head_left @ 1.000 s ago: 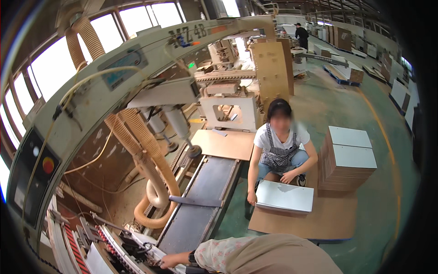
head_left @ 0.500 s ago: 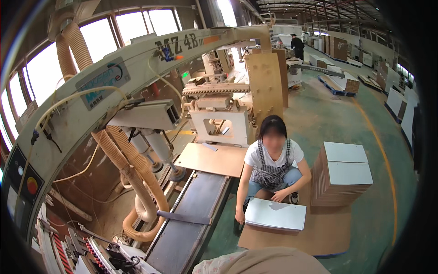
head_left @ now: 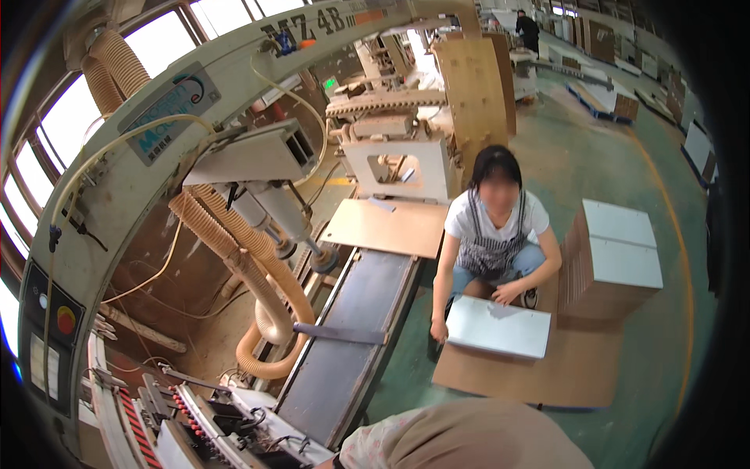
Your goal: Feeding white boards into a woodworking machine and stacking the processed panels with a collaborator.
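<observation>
Machine bed (head_left: 207, 426), all metal rails and fittings, fills the lower left of my view, just beside the patterned sleeve (head_left: 363, 447) that enters at the bottom edge next to a tan garment (head_left: 476, 438). Both of the wearer's hands lie outside what my camera shows, so I cannot tell whether they are open, closed or gripping anything. Beyond the bed I see a dark conveyor belt (head_left: 332, 383) with a grey strip (head_left: 341, 334) lying across it and ribbed hoses (head_left: 272, 316) looping at its left. To the right, a co-worker (head_left: 500, 234) crouches over a low pile of white boards (head_left: 500, 330), one hand at its left side, the other at its far edge. It rests on a brown sheet (head_left: 578, 371), near a taller stack (head_left: 625, 262). A light brown panel (head_left: 387, 228) covers the belt's far end. Far off, I see another person (head_left: 527, 31) in dark clothing.
</observation>
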### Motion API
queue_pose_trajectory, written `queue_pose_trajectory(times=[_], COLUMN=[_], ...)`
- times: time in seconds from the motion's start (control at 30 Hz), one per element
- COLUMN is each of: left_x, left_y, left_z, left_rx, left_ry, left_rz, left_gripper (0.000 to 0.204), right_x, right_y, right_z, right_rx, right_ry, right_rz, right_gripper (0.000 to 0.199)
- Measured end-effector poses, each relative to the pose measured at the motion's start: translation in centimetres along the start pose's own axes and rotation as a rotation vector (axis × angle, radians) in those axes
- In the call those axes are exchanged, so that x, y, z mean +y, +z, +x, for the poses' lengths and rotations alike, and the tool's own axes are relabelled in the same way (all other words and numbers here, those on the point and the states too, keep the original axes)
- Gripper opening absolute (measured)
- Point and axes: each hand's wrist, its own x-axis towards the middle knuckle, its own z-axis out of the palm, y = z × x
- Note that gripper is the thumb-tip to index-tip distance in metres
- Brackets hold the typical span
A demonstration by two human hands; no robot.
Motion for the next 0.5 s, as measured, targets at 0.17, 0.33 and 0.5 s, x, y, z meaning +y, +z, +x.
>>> queue_pose_trajectory(times=[0.17,0.33,0.5], left_x=[1.1,2.1,2.3], left_y=[0.7,0.5,-2.4], left_z=[-0.3,-0.7,-0.6], left_rx=[0.034,-0.002,-0.021], left_ry=[0.037,0.068,0.052], left_rz=[0.007,-0.038,-0.059], left_gripper=[0.019,0.02,0.022], right_x=[-0.3,0.1,0.6], right_y=[0.5,-0.3,-0.3], right_z=[-1.3,-0.9,0.3], right_rx=[-0.02,-0.065,0.083], right_ry=[0.098,0.159,0.081], right_rz=[0.101,0.136,0.2], right_gripper=[0.01,0.017,0.019])
